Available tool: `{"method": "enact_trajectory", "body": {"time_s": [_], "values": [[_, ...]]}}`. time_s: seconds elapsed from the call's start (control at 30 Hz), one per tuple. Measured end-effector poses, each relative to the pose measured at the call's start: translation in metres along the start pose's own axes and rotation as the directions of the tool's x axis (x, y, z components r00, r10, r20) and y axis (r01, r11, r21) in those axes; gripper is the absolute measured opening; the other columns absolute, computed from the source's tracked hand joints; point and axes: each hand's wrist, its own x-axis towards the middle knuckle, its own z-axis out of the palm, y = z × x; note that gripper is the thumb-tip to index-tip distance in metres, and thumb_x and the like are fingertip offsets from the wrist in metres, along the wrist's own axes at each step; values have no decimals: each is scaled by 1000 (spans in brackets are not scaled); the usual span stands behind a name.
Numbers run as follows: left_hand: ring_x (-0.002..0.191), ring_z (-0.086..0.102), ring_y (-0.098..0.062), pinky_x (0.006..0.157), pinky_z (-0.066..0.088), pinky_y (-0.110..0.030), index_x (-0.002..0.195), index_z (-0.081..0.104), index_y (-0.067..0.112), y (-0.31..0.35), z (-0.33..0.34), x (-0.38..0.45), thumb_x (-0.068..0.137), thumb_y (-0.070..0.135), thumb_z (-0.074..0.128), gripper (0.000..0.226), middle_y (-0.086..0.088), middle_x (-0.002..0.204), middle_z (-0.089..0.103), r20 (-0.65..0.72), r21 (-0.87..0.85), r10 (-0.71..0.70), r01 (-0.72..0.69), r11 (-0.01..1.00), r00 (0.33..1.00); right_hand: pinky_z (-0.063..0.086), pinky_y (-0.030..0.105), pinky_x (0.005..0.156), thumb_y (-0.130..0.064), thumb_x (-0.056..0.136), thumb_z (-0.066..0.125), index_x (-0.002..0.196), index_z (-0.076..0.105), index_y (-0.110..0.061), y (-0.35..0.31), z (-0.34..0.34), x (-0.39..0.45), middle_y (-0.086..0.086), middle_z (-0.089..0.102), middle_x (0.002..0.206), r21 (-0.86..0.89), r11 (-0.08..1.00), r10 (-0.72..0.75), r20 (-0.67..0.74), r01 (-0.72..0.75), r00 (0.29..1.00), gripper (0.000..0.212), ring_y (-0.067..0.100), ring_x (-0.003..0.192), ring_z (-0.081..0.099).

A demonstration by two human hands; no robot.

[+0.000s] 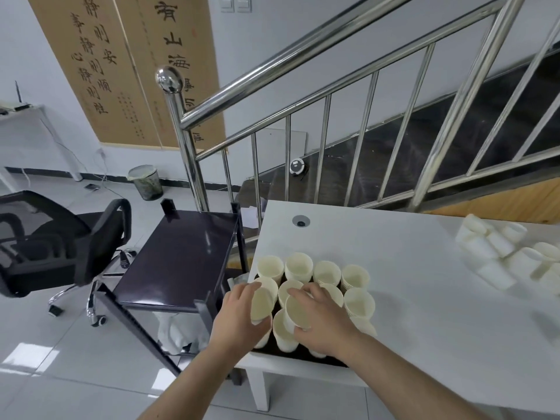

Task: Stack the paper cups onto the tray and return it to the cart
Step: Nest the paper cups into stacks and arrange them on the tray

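Hands (281,316) each grip a cup on white table (424,298); cart (181,253) beside it.

Upright paper cups (325,272) crowd a tray (303,356) at the surface's (424,313) near left corner. Loose cups (500,253), seemingly tipped over, lie far right. The cart (178,253) stands left of the surface, a chair (45,237) beyond it.

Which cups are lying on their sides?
The loose paper cups at the table's far right end; those on the tray stand upright.
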Motion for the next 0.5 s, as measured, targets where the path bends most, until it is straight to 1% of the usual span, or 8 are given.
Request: {"method": "enact_trajectory", "body": {"time_s": [0.03, 0.13, 0.23, 0.37, 0.5], "values": [[128, 35, -13, 93, 46, -30, 140, 38, 29, -4, 1, 0, 81, 37, 67, 66, 13, 141, 38, 12, 2, 2, -2, 1000, 1000, 40, 26, 83, -24, 82, 57, 145, 30, -33, -2, 2, 2, -6, 28, 140, -7, 1000, -10, 12, 10, 1000, 69, 16, 129, 32], [128, 35, -12, 94, 46, -29, 140, 36, 29, -12, 6, 0, 81, 37, 67, 67, 13, 141, 37, 47, 20, 1, -2, 1000, 999, 44, 31, 96, -23, 83, 57, 149, 28, -30, -5, 7, 6, -4, 26, 143, -16, 1000, -16, 44, 17, 999, 72, 18, 132, 29], [129, 35, -12, 96, 45, -28, 141, 34, 29, -19, 12, 1, 82, 38, 67, 68, 13, 143, 35, 86, 25, 2, -4, 1000, 996, 46, 34, 96, -22, 83, 56, 149, 26, -30, -5, 13, 10, -4, 26, 143, -46, 999, -6, 85, 10, 996, 73, 18, 134, 29], [131, 35, -11, 94, 47, -28, 144, 31, 29, -25, 18, 4, 82, 39, 68, 73, 14, 145, 31, 147, 49, 3, -10, 999, 989, 45, 33, 97, -23, 84, 59, 149, 25, -29, -1, 19, 14, -3, 27, 144, -78, 997, 4, 118, 5, 993, 74, 18, 133, 30], [131, 34, -11, 94, 48, -29, 144, 31, 29, -30, 21, 6, 80, 42, 69, 75, 14, 146, 30, 181, 73, -11, -2, 997, 983, 44, 33, 96, -28, 83, 64, 148, 27, -28, 1, 24, 17, -3, 28, 143, -99, 995, 10, 132, 4, 991, 74, 19, 132, 31]]}}
